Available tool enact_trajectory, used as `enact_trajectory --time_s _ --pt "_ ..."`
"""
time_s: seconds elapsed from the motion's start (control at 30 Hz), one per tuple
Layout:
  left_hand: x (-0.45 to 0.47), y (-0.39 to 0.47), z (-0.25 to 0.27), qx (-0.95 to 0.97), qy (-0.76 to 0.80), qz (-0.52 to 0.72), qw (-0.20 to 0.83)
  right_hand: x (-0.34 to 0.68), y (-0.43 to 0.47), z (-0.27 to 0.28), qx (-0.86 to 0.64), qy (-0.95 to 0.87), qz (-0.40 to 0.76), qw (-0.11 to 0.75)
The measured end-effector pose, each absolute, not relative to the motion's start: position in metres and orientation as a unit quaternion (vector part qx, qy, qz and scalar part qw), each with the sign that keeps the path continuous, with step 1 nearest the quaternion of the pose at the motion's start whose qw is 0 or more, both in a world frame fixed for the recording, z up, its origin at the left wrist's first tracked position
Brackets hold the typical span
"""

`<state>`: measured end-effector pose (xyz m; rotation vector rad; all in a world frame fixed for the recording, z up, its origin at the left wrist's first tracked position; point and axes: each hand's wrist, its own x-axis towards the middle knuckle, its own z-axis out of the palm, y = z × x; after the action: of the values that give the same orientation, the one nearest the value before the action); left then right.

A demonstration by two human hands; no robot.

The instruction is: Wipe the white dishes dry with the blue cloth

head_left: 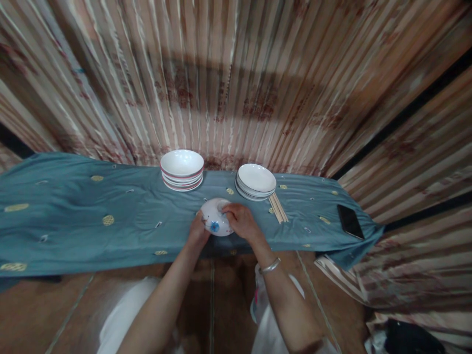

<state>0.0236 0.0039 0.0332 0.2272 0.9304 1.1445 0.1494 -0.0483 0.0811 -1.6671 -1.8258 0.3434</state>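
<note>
Near the table's front edge, a white bowl (214,216) with a blue flower on its outside is between my two hands. It looks tipped over, its rounded outside facing up toward me. My left hand (199,229) grips the bowl's left side, with its fingertips partly hidden by the bowl. At the bowl's upper right, my right hand (241,220) has its fingers closed on it, bent near the foot. Behind it to the left stands a stack of white bowls (182,169) with red rims. A stack of white plates (257,181) sits to the right.
Several chopsticks (278,208) lie beside the plates. A black phone (350,221) rests at the right end of the teal tablecloth (132,216). Pleated curtains (221,83) hang close behind the table. Below is a tiled floor (210,305).
</note>
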Motion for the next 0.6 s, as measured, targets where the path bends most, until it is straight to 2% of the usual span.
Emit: enact_trajectory --time_s 0.4,0.6 --pt "0.025 0.007 0.026 0.104 0.431 0.518 0.731 0.153 -0.05 0.075 -0.645 -0.717 -0.035 0.261" --pt "0.024 0.007 0.027 0.104 0.421 0.521 0.735 0.15 -0.041 0.072 -0.646 -0.714 -0.046 0.266"
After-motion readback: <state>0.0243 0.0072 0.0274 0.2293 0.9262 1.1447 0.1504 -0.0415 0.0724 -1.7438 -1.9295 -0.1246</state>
